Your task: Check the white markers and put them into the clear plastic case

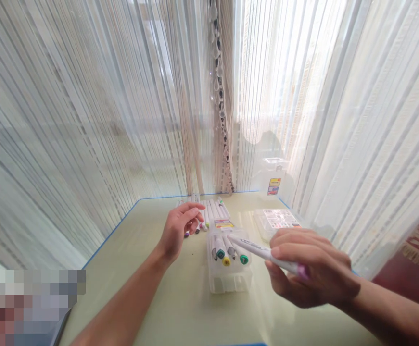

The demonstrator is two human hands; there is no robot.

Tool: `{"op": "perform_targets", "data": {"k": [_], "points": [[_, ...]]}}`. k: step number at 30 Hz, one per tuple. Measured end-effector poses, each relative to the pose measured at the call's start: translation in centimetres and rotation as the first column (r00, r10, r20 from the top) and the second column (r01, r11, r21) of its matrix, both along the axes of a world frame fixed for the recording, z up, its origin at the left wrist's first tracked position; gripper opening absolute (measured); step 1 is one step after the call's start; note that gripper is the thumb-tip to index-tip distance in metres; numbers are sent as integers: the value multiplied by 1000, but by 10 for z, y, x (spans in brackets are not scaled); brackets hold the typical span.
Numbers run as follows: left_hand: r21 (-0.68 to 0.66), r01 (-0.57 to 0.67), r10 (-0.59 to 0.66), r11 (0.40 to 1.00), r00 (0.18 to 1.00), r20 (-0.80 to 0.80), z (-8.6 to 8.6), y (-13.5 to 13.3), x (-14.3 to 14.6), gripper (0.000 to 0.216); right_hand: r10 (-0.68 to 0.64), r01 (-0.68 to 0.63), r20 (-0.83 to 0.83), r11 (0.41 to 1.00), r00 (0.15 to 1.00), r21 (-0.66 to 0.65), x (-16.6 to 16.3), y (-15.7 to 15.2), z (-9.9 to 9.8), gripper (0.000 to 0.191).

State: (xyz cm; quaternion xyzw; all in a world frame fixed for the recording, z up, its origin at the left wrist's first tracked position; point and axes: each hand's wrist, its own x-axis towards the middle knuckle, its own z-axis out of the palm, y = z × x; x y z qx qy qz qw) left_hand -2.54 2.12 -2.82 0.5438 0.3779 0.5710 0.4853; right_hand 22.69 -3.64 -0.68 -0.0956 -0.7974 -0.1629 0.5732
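Between the thumb and fingers of my right hand (308, 266) is a white marker (254, 250) with a purple end. Its far tip points left, over a clear plastic case (230, 283). Several markers lie in that case, among them one with a yellow end (226, 261) and one with a green end (244, 259). My left hand (184, 226) hovers left of the case, fingers loosely bent and apart, with nothing seen in it. Just behind it a row of white markers (214, 210) lies on the table, partly hidden by the hand.
A second clear case with a printed label (279, 218) lies at the right, its upright lid (273, 178) against the curtain. String curtains (140, 96) hang along the far edge of the pale green table (173, 307). Red patterned fabric (407, 264) is at far right.
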Motion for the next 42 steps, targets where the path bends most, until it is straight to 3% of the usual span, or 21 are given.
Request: {"op": "perform_targets", "data": {"k": [13,31,36,42], "points": [[-1,5,-5,1000,1000,-2,-1,2,-1,25,25,19,209,978,978,-207,-19,-2,-16,19],[27,-13,13,1000,1000,12,3,-1,-1,23,-169,204,264,973,950,-109,-24,-4,-21,25],[67,-173,169,983,983,70,5,6,-12,21,-128,151,217,984,968,-91,-18,-5,-16,29],[124,-371,383,920,919,-93,-1,16,-28,20,-25,46,172,992,985,-119,-16,-7,-11,29]]}}
